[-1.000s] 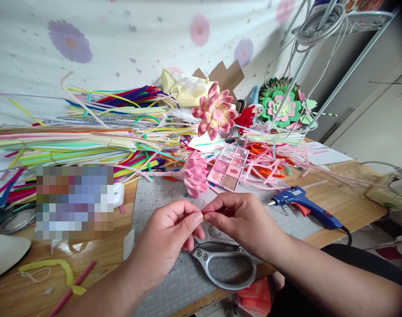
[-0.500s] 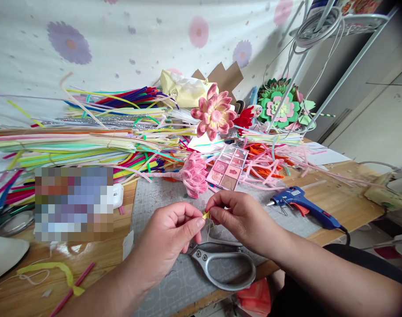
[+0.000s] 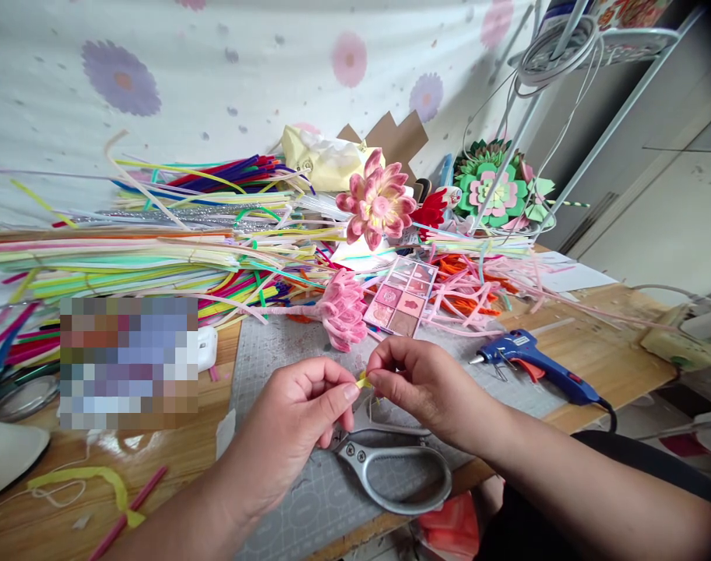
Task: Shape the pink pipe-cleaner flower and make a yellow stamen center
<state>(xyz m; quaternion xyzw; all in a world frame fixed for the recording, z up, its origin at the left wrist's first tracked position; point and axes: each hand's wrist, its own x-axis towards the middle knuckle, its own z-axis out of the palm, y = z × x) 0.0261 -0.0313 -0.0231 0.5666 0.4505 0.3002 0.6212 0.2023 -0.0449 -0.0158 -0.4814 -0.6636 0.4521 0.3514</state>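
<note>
Between my two hands is a small yellow strip (image 3: 363, 382), pinched from both sides above the cutting mat. My left hand (image 3: 311, 405) grips its left end between thumb and forefinger. The thumb and fingertips of my right hand (image 3: 413, 389) close on the other end. A thin thread hangs below the strip. Beneath the hands lies a pair of grey metal scissors (image 3: 403, 477), blades partly hidden. Just beyond the fingers rest a pink fuzzy flower (image 3: 343, 310) and a makeup palette (image 3: 400, 298).
A blue glue gun (image 3: 536, 366) lies right on the grey cutting mat (image 3: 308, 510). Bundles of pipe cleaners (image 3: 127, 253) fill the back left. A larger pink flower (image 3: 379, 204) stands behind. A yellow strip (image 3: 107, 475) and pink stick (image 3: 136, 499) lie front left.
Both hands keep their pinch on the yellow strip, and slightly more of it shows between the fingertips. The whole view has shifted very slightly; nothing else has visibly moved.
</note>
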